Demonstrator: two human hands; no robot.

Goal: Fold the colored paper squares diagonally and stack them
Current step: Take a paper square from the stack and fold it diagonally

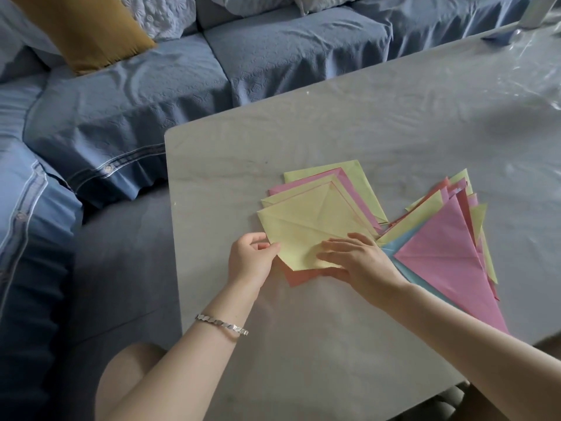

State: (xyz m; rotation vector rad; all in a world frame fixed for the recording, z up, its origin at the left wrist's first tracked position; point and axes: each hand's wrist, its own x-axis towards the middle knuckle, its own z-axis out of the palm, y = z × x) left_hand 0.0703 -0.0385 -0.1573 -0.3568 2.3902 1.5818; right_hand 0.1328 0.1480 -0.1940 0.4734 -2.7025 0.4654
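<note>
A loose pile of unfolded paper squares lies on the grey table, with a creased yellow square on top and pink, green and orange sheets beneath. My left hand pinches the yellow square's near-left edge. My right hand lies on its near corner, thumb under the edge, fingers stretched over the paper. To the right sits a fanned stack of folded triangles, topped by a pink triangle, with blue, yellow and orange ones under it.
A blue sofa with a mustard cushion runs along the table's left and far sides. Shiny plastic wrap covers the table's far right corner. My knee shows at the bottom left.
</note>
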